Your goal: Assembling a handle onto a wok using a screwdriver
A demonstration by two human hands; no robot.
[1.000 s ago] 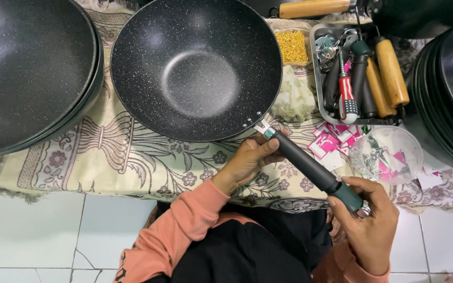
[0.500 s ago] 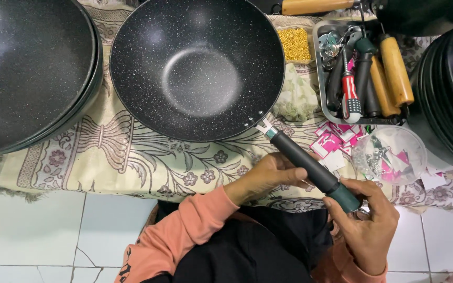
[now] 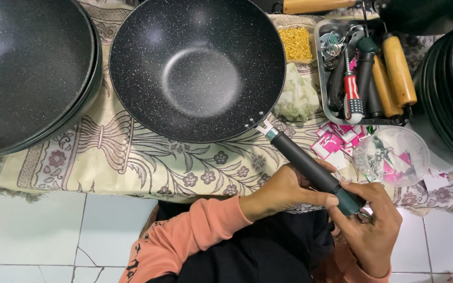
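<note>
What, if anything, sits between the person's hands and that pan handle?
Nothing visible does. The left hand already wraps the dark handle of the speckled pan, and the right hand grips its green end.

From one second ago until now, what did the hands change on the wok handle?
The left hand slid down the handle, from near the wok toward the right hand at its end. The right hand kept its grip; the wok and tray stayed put.
</note>
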